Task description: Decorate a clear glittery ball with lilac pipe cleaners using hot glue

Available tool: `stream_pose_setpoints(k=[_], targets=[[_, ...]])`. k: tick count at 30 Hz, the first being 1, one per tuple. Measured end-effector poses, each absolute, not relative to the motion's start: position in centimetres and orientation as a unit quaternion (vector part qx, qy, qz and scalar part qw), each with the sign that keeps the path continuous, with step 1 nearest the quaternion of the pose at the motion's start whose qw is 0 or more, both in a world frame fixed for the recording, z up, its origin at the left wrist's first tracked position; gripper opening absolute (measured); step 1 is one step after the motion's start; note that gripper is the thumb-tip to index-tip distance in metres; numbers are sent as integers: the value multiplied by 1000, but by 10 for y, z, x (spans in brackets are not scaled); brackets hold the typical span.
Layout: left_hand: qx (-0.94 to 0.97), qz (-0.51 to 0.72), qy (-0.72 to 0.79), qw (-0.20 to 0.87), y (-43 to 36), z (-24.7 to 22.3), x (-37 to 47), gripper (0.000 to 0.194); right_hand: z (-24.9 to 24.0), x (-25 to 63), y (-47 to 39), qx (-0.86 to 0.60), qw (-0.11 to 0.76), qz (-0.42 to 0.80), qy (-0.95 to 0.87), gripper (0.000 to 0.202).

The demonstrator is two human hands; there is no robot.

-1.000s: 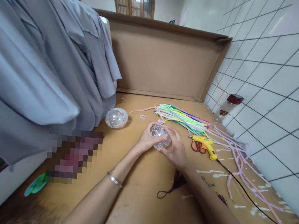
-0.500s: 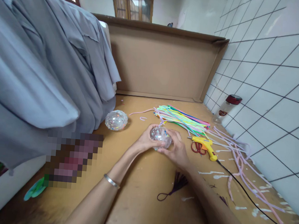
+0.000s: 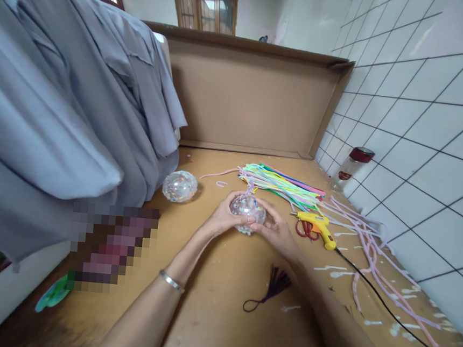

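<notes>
A clear round ball (image 3: 247,207) with coloured specks is held between both hands above the table's middle. My left hand (image 3: 224,215) grips its left side, thumb across the front. On its right side my right hand (image 3: 275,228) is closed round it, thumb at the lower front. A small lilac piece (image 3: 250,187) shows at the ball's top. A similar clear ball (image 3: 180,186) rests on the table to the left. Below my right hand lies a dark tassel (image 3: 272,288) with a loop.
Behind the hands lies a bundle of coloured pipe cleaners (image 3: 283,186). A yellow glue gun (image 3: 318,224), red-handled scissors (image 3: 306,230), a lidded jar (image 3: 350,170) and loose lilac strips (image 3: 384,284) are on the right. Grey cloth (image 3: 79,101) hangs at left; a cardboard box (image 3: 254,100) stands behind.
The held ball has turned slightly and shifted a little left. My right fingers have moved along its side, and my right forearm sits slightly differently.
</notes>
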State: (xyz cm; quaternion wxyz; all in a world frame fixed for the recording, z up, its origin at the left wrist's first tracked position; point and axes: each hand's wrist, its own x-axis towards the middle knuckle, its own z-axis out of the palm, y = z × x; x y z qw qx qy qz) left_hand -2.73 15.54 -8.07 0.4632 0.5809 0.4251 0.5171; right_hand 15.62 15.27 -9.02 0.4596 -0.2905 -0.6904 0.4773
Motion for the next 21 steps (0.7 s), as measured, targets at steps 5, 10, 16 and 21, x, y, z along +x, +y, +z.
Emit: stream_pose_setpoints(k=[5, 10, 16, 21], targets=[[584, 517, 423, 461, 156, -81, -27, 84, -87, 158, 153, -296, 455, 460, -703, 60], [580, 520, 422, 463, 155, -83, -25, 87, -88, 159, 155, -310, 461, 456, -695, 61], [565, 526, 418, 479, 156, -82, -25, 86, -90, 160, 156, -311, 457, 448, -703, 61], [562, 523, 415, 488, 155, -82, -24, 86, -93, 158, 155, -310, 467, 442, -700, 61]])
